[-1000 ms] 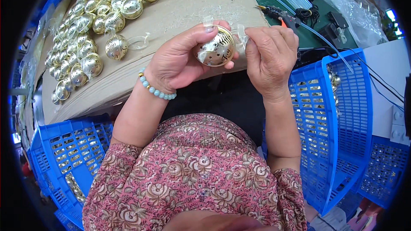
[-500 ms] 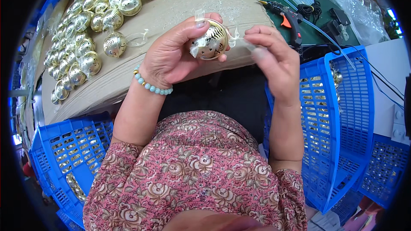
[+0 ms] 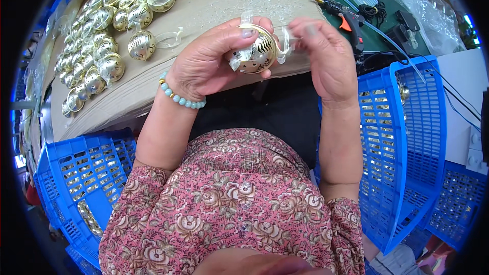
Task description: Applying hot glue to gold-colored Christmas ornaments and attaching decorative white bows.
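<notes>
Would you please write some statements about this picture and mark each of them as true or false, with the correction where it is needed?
1. The left hand holds a round, shiny gold ball with dark markings. True.
2. The pale blue-green bead bracelet is on the right wrist. False: the bracelet is on the left wrist.
3. Many more gold balls lie on the flat brown cardboard, toward the left. True.
4. The right hand grips the black gun-shaped tool with an orange trigger. False: the tool lies on the green surface; the right hand is beside the pale sheer ribbon at the ball, its fingertips blurred.
</notes>
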### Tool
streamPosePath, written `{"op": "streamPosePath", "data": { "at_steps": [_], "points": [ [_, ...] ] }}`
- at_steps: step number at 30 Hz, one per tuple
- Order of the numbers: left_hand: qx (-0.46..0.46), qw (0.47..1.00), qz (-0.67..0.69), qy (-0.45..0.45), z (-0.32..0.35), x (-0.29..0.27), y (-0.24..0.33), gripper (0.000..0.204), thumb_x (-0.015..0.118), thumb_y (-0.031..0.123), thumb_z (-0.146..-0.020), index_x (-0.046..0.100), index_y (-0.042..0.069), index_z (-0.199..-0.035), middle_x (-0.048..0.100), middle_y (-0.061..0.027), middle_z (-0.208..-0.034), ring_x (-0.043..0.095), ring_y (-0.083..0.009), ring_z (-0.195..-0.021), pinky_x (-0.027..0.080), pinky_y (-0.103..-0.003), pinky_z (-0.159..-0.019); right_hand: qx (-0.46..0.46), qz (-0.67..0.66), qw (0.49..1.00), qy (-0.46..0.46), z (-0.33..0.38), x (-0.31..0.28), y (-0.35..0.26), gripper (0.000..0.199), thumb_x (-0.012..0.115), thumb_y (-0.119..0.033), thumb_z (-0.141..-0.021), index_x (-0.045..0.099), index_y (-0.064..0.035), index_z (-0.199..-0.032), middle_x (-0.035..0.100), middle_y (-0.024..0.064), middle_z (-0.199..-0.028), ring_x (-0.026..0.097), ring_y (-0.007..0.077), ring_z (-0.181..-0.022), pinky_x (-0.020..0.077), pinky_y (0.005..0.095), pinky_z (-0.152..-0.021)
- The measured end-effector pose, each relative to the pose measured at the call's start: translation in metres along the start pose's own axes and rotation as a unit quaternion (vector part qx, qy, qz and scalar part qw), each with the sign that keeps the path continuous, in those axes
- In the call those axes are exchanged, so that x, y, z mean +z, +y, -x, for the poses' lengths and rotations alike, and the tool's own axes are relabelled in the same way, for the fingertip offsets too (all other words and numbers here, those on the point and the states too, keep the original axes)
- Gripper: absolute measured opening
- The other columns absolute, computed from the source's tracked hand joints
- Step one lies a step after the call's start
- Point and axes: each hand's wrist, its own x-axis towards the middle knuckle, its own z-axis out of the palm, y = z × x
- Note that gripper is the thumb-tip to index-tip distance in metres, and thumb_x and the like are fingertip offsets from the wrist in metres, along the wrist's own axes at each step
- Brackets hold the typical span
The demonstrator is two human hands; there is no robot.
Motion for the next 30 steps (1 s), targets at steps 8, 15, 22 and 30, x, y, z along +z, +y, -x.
{"op": "streamPosePath", "data": {
  "at_steps": [8,15,22,30],
  "points": [
    [0.009,1.000,-0.001,0.017,0.007,0.001,0.004,0.042,0.062,0.028,-0.084,0.046,0.001,-0.111,0.054,-0.0155,-0.103,0.059,-0.0228,-0.091,0.055,-0.033,-0.071,-0.111,0.179,0.968,0.132,0.001,0.012,-0.005,0.025,0.055,-0.021,-0.093,0.062,0.0023,-0.099,0.062,0.0048,-0.091,0.056,0.0094,-0.079,0.0435,0.0221,-0.073],
    [0.019,0.999,-0.022,0.013,0.009,-0.002,0.005,0.042,0.061,0.029,-0.085,0.046,0.001,-0.112,0.054,-0.0174,-0.106,0.059,-0.0232,-0.093,0.055,-0.035,-0.070,0.077,-0.008,0.997,0.002,0.002,0.018,-0.004,0.021,0.056,-0.018,-0.092,0.063,0.0011,-0.097,0.061,0.0032,-0.087,0.053,0.0072,-0.074,0.0422,0.0201,-0.068],
    [0.043,0.992,0.017,0.115,0.013,-0.005,0.004,0.040,0.056,0.025,-0.088,0.046,0.000,-0.117,0.055,-0.0200,-0.109,0.058,-0.0265,-0.095,0.053,-0.037,-0.076,0.000,-0.006,0.998,0.057,0.006,0.021,-0.005,0.010,0.061,-0.007,-0.087,0.061,0.0010,-0.093,0.060,0.0035,-0.092,0.051,0.0070,-0.080,0.0412,0.0203,-0.073],
    [0.086,0.979,0.096,0.155,0.000,-0.016,0.002,0.030,0.054,0.022,-0.091,0.053,0.001,-0.112,0.058,-0.0225,-0.108,0.060,-0.0338,-0.099,0.053,-0.040,-0.081,-0.207,0.310,0.916,0.147,0.015,0.037,0.000,0.007,0.059,-0.003,-0.088,0.058,0.0022,-0.092,0.060,0.0040,-0.087,0.055,0.0101,-0.083,0.0425,0.0208,-0.076]
  ]
}}
